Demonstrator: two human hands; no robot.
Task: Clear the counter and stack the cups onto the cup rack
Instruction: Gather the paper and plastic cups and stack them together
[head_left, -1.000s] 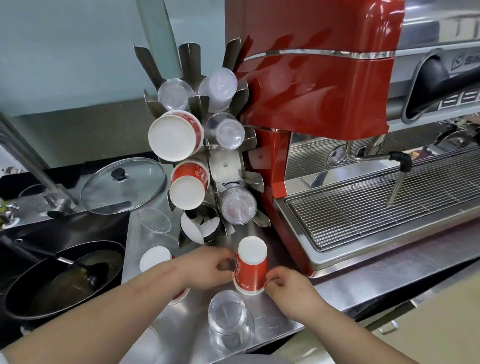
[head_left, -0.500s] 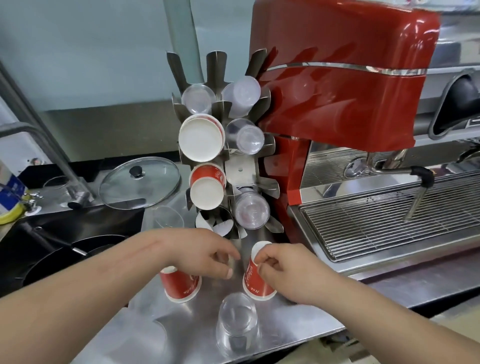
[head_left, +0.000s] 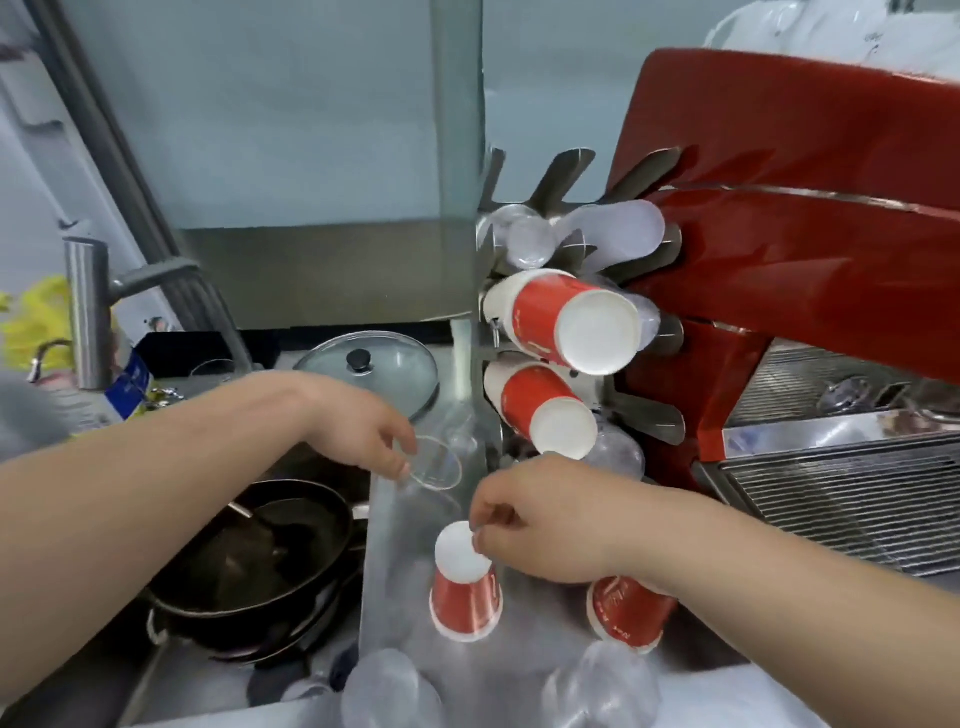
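Note:
A metal cup rack (head_left: 649, 415) stands beside the red espresso machine and holds red paper cups (head_left: 566, 325) and clear plastic cups (head_left: 613, 236). On the steel counter (head_left: 405, 525), my left hand (head_left: 363, 434) pinches the rim of an upright clear plastic cup (head_left: 434, 462). My right hand (head_left: 540, 519) has its fingers curled at the white base of an upside-down red paper cup (head_left: 465, 587). A second upside-down red cup (head_left: 628, 613) sits under my right wrist. Two clear cups (head_left: 597, 686) stand at the counter's front edge.
The red espresso machine (head_left: 805, 234) with its drip grate (head_left: 857, 499) fills the right side. A black pan (head_left: 260, 551) sits in the sink at left. A glass pot lid (head_left: 374, 364) lies behind my left hand. A steel tap (head_left: 91, 306) rises at far left.
The view swung left and closer. My left hand moved back to a clear cup by the rack. My right hand shifted from one red cup to the other, further left.

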